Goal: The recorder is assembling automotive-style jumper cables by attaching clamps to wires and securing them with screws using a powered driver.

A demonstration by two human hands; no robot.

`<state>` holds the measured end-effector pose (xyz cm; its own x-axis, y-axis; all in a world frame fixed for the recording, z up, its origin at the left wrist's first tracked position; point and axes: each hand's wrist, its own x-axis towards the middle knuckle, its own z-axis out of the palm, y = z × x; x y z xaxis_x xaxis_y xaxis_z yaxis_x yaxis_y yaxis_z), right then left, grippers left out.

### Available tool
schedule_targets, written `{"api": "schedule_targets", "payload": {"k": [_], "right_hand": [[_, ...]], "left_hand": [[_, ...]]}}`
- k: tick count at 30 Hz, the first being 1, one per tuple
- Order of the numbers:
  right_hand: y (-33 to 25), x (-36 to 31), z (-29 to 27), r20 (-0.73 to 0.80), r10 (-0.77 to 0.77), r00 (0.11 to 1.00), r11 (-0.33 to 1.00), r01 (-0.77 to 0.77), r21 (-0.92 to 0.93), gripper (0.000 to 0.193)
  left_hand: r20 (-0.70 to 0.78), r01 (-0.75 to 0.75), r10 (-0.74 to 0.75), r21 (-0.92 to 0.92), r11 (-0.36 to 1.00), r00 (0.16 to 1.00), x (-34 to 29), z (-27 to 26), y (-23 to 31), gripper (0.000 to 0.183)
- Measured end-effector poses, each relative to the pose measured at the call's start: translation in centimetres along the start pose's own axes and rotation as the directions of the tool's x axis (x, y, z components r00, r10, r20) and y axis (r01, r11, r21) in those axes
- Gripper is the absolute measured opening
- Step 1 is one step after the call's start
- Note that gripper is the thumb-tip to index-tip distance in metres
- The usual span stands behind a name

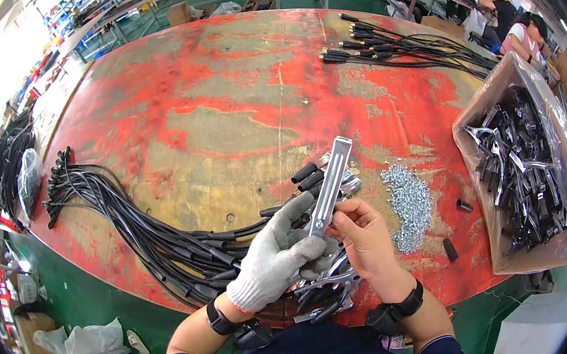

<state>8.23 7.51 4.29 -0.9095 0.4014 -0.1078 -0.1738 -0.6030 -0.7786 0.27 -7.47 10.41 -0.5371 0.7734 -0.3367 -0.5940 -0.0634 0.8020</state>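
Observation:
My left hand [275,252], in a pale knitted glove, is closed around the lower end of a long silver metal channel piece [332,185]. This piece tilts up and away to the right, with a groove along its length. At its lower end my bare right hand [371,244] pinches with thumb and index finger. What sits between those fingertips is hidden. Beneath both hands lie several metal clamps [328,284] with black grips, partly covered. Black cable ends with sleeves [306,174] lie just beyond the left hand.
A bundle of black cables [133,220] curves along the left. Small silver screws [409,207] form a heap to the right, near loose black sleeves [450,249]. A plastic-lined box [477,224] holds many clamps [523,169]. More cables [409,48] lie far right; people work beyond.

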Motion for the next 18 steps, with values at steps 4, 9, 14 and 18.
{"api": "schedule_targets", "payload": {"k": [4, 9, 14, 18], "right_hand": [[-0.5, 0.2, 0.0, -0.005, 0.000, 1.000, 0.998, -0.001, -0.070, 0.014], [-0.3, 0.9, 0.2, -0.007, 0.019, 1.000, 0.999, -0.019, -0.048, 0.018], [-0.2, 1.1, -0.6, -0.040, -0.009, 0.999, 0.999, 0.007, -0.034, 0.019], [-0.5, 1.0, 0.1, -0.051, 0.023, 0.998, 0.998, -0.026, -0.051, 0.019]], "left_hand": [[0.024, 0.035, -0.035, 0.025, 0.999, 0.999, 0.1, -0.2, -0.2, 0.066], [0.029, 0.072, -0.073, 0.035, 0.997, 0.997, 0.2, -0.1, 0.0, 0.065], [0.025, 0.028, -0.030, 0.060, 0.998, 0.999, 0.2, -0.5, 0.5, 0.066], [0.061, 0.000, -0.001, 0.030, 1.000, 0.998, 0.3, -0.4, 0.5, 0.070]]}}
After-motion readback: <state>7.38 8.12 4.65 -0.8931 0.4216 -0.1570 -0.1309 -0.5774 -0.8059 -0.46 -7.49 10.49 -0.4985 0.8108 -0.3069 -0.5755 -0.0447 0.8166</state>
